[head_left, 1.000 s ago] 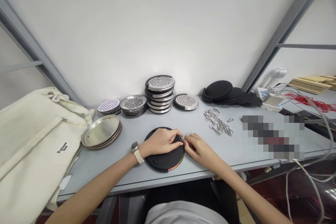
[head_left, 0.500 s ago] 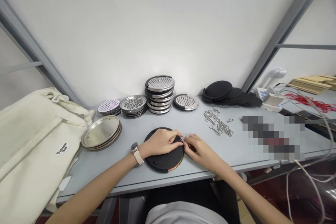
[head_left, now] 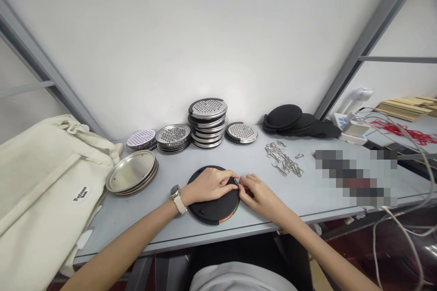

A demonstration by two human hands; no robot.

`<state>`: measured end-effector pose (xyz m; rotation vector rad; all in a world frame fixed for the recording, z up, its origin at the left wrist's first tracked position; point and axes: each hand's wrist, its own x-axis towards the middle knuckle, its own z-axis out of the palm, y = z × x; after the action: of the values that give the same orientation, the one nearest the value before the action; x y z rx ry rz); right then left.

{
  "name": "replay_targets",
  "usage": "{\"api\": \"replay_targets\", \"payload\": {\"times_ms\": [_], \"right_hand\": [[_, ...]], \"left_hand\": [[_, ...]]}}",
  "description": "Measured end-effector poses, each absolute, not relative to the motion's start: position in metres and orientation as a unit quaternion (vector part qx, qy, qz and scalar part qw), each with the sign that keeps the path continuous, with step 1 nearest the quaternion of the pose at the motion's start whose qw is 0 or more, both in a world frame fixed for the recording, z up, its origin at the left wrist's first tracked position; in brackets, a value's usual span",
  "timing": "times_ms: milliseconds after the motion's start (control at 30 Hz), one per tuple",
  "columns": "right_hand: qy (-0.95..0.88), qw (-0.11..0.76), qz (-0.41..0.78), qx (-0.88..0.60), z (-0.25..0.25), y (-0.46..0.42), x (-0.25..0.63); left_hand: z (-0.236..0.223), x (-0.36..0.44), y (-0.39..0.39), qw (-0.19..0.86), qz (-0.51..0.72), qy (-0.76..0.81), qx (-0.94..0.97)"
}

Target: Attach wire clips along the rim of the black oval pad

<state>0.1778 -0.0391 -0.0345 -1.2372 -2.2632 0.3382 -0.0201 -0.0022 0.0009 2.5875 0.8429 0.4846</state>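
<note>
Resting my left hand [head_left: 208,185] on the black disc [head_left: 216,210] — seemingly to steady it — I am pinching a small metal clip [head_left: 236,182] at the disc's right edge with my right hand [head_left: 256,194] and left fingertips, while loose clips [head_left: 290,165] are lying beyond the disc's right, likely for easy reach.

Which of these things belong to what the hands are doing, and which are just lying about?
Seemingly in the job:
small metal piece, at the fingertips of the left hand and right hand
black disc, under the left hand
loose metal clips, perforated discs, plain metal discs and overlapping black discs, probably related

Apparently just lying about:
cream bag
red cords
light flat boards
</note>
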Motion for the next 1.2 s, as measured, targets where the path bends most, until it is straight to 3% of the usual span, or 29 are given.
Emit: {"api": "replay_targets", "payload": {"times_ms": [1200], "right_hand": [[-0.833,0.269,0.133,-0.464,-0.0355,-0.0406,0.1789]], "left_hand": [[0.0008,-0.0198,-0.002,0.213,0.154,0.291,0.92]]}}
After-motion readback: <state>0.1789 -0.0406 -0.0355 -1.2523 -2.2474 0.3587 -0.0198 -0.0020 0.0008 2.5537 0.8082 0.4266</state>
